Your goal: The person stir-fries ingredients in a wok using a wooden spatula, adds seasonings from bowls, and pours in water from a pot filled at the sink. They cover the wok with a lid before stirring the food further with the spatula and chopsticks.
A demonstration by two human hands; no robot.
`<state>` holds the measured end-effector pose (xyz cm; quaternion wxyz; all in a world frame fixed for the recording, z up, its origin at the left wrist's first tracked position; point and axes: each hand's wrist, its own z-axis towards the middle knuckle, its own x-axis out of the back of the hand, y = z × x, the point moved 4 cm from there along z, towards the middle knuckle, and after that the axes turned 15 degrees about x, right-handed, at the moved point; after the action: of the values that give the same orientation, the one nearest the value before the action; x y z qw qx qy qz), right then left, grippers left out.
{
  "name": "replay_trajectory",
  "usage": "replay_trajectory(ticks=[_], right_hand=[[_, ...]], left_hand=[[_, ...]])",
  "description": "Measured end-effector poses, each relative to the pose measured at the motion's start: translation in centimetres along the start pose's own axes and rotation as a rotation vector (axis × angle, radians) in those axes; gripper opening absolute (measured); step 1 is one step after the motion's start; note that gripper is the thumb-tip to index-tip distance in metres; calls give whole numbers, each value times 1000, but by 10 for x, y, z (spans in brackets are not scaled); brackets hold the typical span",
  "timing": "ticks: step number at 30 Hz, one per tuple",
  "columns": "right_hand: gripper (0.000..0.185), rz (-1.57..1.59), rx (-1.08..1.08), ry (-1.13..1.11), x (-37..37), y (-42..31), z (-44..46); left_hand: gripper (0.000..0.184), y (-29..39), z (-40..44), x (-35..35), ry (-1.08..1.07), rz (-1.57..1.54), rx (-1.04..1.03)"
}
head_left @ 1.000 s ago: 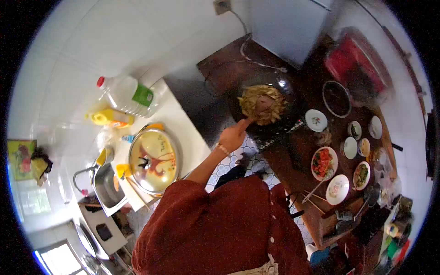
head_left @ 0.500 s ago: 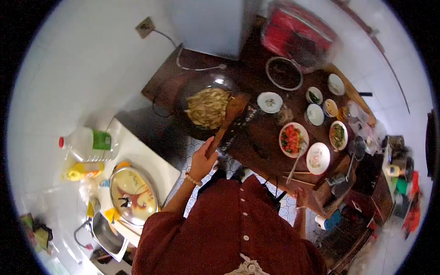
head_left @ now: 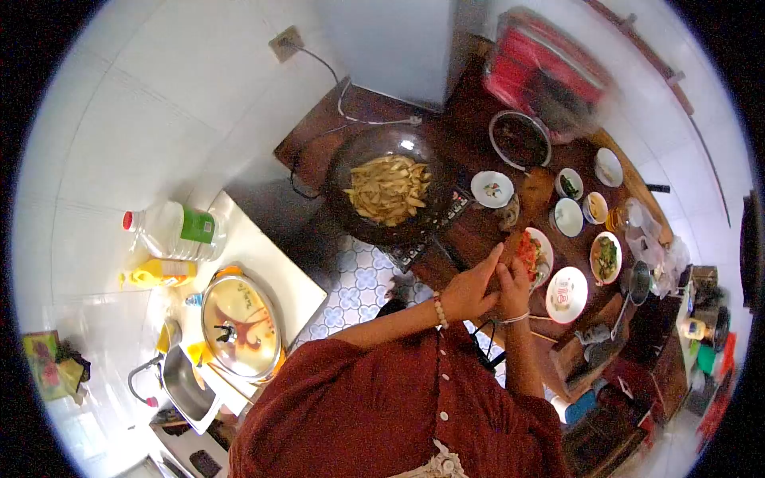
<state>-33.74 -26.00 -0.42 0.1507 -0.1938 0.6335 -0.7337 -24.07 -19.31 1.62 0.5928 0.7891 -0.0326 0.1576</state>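
My left hand (head_left: 472, 293), with a beaded bracelet at its wrist, meets my right hand (head_left: 512, 290) over the near side of the dark table. Both are closed round the handle of a wooden spatula (head_left: 539, 185), whose blade points away, beyond the bowls. Their fingers hide the handle's lower end. Beside them, partly covered, is a bowl of chopped red and green food (head_left: 529, 253). Cut pale-yellow pieces (head_left: 389, 190) lie in a black wok (head_left: 344, 171) to the left of the hands.
Small bowls, among them a white bowl (head_left: 567, 217), a white plate (head_left: 492, 190) and an oval dish (head_left: 566, 295), stand on the table (head_left: 315, 143). A glass-lidded pan (head_left: 241, 323), a plastic bottle (head_left: 171, 231) and a yellow bottle (head_left: 163, 272) are on the left counter, near a sink (head_left: 185, 384).
The spatula has left the wok and swung right over the table with my left hand. My right hand has come up from the table's near edge to meet it.
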Motion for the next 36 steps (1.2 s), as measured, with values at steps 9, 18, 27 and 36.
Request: replay_trajectory(ticks=[9,18,27,36], right_hand=[[18,-246,65,-282,106,155,-10],[11,-51,-189,-348,108,199,-38],[16,115,-295,-184,80,143,-36],[20,-74,-169,-226,108,209,-38]], left_hand=[[55,-122,-216,255,900,978,507],[71,-230,-348,302,872,801,1165],[47,-264,-405,331,872,1103,1111],[22,-256,-391,350,553,1061,806]])
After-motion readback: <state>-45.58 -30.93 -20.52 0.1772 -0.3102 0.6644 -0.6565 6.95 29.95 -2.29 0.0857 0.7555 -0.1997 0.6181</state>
